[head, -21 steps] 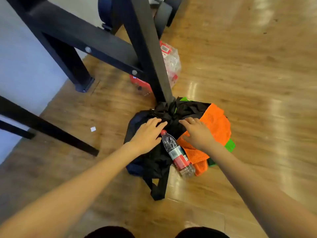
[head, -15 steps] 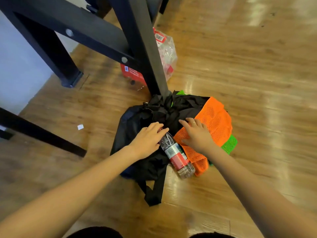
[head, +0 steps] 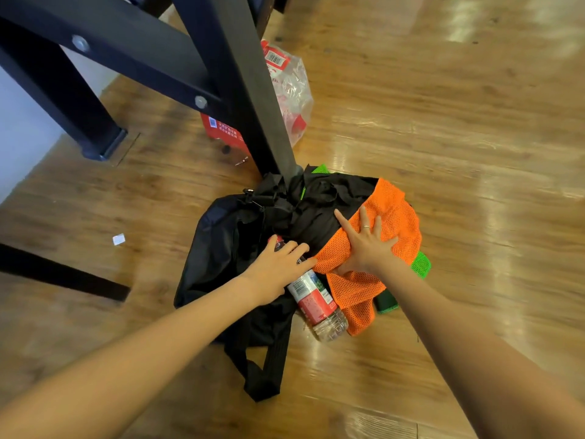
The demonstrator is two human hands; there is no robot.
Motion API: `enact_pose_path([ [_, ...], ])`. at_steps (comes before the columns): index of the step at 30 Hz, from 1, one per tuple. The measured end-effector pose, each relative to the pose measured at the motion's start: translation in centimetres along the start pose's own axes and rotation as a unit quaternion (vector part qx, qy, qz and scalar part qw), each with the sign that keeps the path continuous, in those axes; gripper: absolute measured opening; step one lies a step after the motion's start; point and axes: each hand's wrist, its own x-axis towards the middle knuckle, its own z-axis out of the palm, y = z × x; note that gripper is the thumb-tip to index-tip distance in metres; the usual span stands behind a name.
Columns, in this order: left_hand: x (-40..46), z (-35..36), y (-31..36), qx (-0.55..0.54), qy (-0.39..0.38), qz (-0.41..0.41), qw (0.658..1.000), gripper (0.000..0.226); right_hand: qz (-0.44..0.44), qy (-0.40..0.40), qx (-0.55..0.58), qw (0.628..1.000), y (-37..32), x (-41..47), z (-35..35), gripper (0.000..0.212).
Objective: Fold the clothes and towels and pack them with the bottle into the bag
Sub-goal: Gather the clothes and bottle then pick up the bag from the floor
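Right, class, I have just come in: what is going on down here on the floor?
A person is reaching down to a heap by a black table leg. The left hand rests on a plastic water bottle lying across a black bag. The right hand presses flat on an orange mesh garment. Nothing looks folded or packed.

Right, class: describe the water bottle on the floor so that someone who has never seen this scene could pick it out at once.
Find the black table leg that meets the wooden floor; a heap of dark and orange fabric lies at its foot. The bottle lies on its side at the near edge of that heap, between the black bag and the orange mesh cloth, under the left hand. It alone is clear plastic, with a red label.
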Motion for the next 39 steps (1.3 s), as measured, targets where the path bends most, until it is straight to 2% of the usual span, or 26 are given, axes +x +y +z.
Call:
enact_pose_path([
  [4, 0.2, 0.7, 0.2, 0.024, 0.007, -0.006, 1.000, 0.078, -0.012, -0.003, -0.002, 1.000, -0.6, 0.4, 1.1, 0.112],
  [13, 0.1, 1.0, 0.0, 0.034, 0.006, 0.012, 0.999, 0.068, -0.038, 0.094, -0.040, 0.994, -1.3, -1.4, 3.1, 0.076],
  [17, -0.5, 0.5, 0.0, 0.052, 0.046, 0.034, 0.997, 0.064, -0.057, 0.108, -0.053, 0.991, -1.2, -2.1, 3.2, 0.066],
  [22, -1.3, -0.1, -0.5, 0.023, 0.087, 0.046, 0.995, 0.066, -0.065, 0.145, 0.005, 0.987, -0.8, -2.9, 2.3, 0.064],
  [28, -1.9, -1.3, -1.6, -0.047, 0.194, 0.069, 0.977, 0.057, -0.090, 0.216, 0.069, 0.970, -0.8, -4.0, 0.4, 0.060],
  [34, -2.6, -3.7, -3.1, -0.160, 0.222, 0.024, 0.962, 0.061, -0.082, 0.240, 0.161, 0.954, -1.5, -5.0, -2.2, 0.065],
  [39, -3.6, -7.1, -4.2, -0.183, 0.231, 0.019, 0.956, 0.063, -0.090, 0.267, 0.250, 0.926, -2.2, -7.2, -5.9, 0.060],
])
